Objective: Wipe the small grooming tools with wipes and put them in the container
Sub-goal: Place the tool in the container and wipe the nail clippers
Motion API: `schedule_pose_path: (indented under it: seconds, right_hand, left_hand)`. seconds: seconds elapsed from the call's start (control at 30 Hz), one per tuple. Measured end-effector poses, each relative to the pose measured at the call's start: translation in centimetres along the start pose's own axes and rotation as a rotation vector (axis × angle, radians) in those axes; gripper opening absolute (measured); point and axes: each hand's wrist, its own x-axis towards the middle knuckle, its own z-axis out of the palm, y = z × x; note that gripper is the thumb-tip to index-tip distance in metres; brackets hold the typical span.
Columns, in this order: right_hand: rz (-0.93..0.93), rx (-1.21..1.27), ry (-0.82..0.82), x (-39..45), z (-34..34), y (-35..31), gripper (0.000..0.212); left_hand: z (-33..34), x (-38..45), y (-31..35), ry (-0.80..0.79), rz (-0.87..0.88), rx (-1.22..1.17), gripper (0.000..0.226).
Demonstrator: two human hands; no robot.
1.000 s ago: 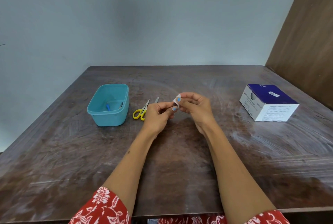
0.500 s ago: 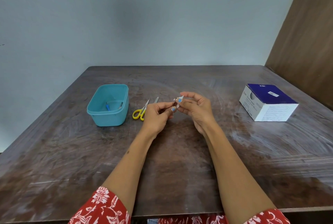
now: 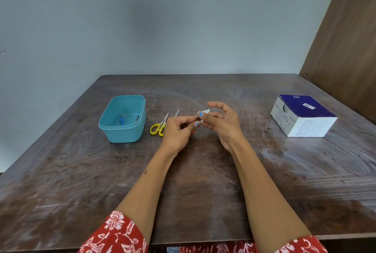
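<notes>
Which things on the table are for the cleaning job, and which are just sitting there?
For the job: white wipe, small tool in the left hand, yellow scissors, metal tool, teal container, wipe box.

Just there: nothing I can see.

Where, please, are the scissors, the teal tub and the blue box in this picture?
scissors (image 3: pixel 157 128): head view, on the yellow handle loops.
teal tub (image 3: pixel 122 133): head view, on its near outer wall.
blue box (image 3: pixel 305 106): head view, on its dark blue top.
</notes>
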Motion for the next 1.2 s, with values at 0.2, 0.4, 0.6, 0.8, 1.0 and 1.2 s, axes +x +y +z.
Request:
schedule_pose_path:
  seconds: [0.2, 0.4, 0.6, 0.8, 1.0, 1.2]
  right_hand:
    - [-0.016, 0.103, 0.048, 0.23, -0.13, -0.09, 0.017]
    - [-0.195, -0.172, 0.044, -0.04, 0.53, 0.1, 0.01]
    - [-0.192, -0.204, -0.014, -0.16, 0.51, -0.07, 0.018]
    - [-0.163, -0.101, -0.042, -0.16, 0.38, -0.46, 0.02]
    - [-0.225, -0.235, 0.001, 0.12, 0.04, -0.12, 0.023]
    - [-0.229, -0.26, -0.012, 0.05, 0.11, 0.06, 0.014]
  left_hand:
    - [0.13, 0.04, 0.03, 0.017, -0.007, -0.014, 0.024]
    - [0.15, 0.04, 0.17, 0.056, -0.021, -0.028, 0.024]
    - [0.06, 0.06, 0.16, 0.068, -0.039, -0.052, 0.025]
    - [0.09, 0.12, 0.17, 0.074, -0.043, -0.082, 0.025]
    - [0.09, 0.19, 0.03, 0.064, -0.038, -0.068, 0.026]
    - [0.11, 0.2, -0.19, 0.053, -0.007, -0.039, 0.024]
